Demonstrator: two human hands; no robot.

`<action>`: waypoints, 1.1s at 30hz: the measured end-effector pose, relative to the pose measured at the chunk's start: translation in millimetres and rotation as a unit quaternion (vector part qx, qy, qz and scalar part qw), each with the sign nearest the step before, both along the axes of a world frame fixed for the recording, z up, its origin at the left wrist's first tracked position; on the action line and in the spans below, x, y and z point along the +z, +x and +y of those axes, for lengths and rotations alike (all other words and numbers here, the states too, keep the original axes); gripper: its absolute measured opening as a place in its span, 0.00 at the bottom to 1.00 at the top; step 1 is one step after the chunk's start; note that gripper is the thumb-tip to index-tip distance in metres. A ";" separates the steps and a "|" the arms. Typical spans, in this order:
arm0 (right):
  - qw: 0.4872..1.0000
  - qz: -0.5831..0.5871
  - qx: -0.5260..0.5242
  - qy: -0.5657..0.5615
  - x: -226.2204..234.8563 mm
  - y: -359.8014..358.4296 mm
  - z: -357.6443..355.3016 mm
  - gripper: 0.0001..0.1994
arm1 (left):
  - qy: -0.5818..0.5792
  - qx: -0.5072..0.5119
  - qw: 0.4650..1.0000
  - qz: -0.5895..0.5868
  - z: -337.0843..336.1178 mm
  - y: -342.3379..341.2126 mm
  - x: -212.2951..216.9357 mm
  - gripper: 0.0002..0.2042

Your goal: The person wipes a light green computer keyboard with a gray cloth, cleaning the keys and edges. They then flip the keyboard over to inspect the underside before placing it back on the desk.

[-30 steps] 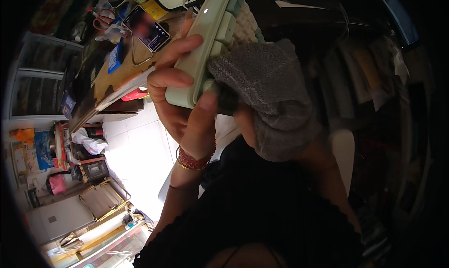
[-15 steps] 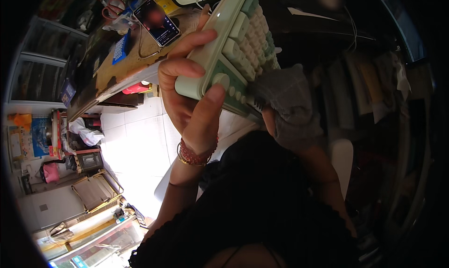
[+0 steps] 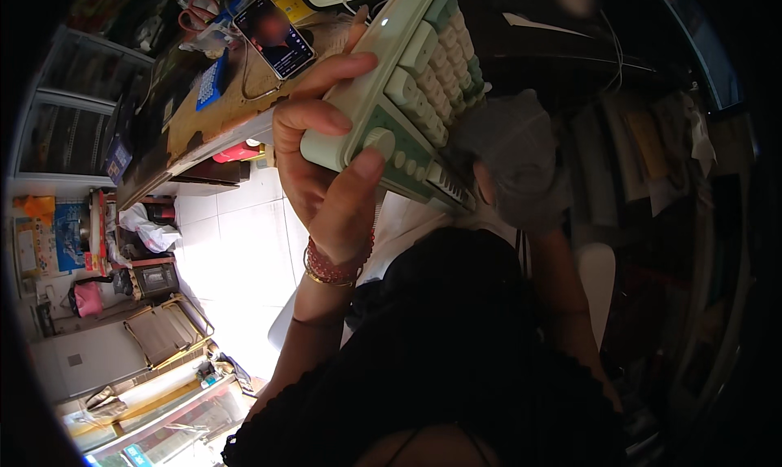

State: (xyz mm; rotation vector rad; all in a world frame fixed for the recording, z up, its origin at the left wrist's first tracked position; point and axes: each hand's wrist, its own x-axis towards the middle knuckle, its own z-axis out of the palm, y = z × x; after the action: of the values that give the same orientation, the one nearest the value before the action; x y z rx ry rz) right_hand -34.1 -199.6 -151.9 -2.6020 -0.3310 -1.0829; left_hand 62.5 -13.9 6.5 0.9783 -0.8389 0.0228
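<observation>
A pale green mechanical keyboard point(image 3: 428, 88) with cream and green keys is raised in front of me, tilted so that its keys face right. My left hand point(image 3: 326, 169) grips its near end. The fingers lie over the outer side and the thumb rests by a round knob point(image 3: 380, 139). A grey cloth point(image 3: 521, 153) is draped over my right hand point(image 3: 484, 183), of which only a finger's edge and the wrist show. The cloth is close to the right side of the keyboard; whether they touch I cannot tell.
A worn wooden desk point(image 3: 244, 100) at the upper left bears a lit phone point(image 3: 274, 39), red scissors point(image 3: 198, 15) and a blue keypad-like item point(image 3: 211, 84). At the far right stands a screen point(image 3: 700, 43). A folded chair point(image 3: 169, 334) is at the lower left.
My right hand has drawn the grey cloth to the right, off the keys it partly covered. The keyboard has shifted slightly, and more of its near corner now shows.
</observation>
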 end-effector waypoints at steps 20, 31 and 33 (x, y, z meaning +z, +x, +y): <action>0.990 -0.074 -0.020 0.120 34.1 31.5 -0.7 0.13 | -0.039 0.008 0.997 0.068 15.5 17.7 -9.3 0.15; 0.978 -0.030 -0.020 0.206 42.3 27.2 4.7 0.17 | -0.057 -0.023 0.997 0.048 16.3 22.9 -11.3 0.13; 0.978 -0.031 -0.030 0.205 44.0 23.7 2.2 0.17 | -0.053 -0.028 0.997 0.046 19.1 24.5 -12.8 0.13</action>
State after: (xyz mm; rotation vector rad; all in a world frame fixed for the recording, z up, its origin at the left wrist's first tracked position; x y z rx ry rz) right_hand -10.5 -197.3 -107.9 -2.2273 -0.0345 -1.1186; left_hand 87.0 5.1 -6.4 0.8506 -0.7722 -0.0251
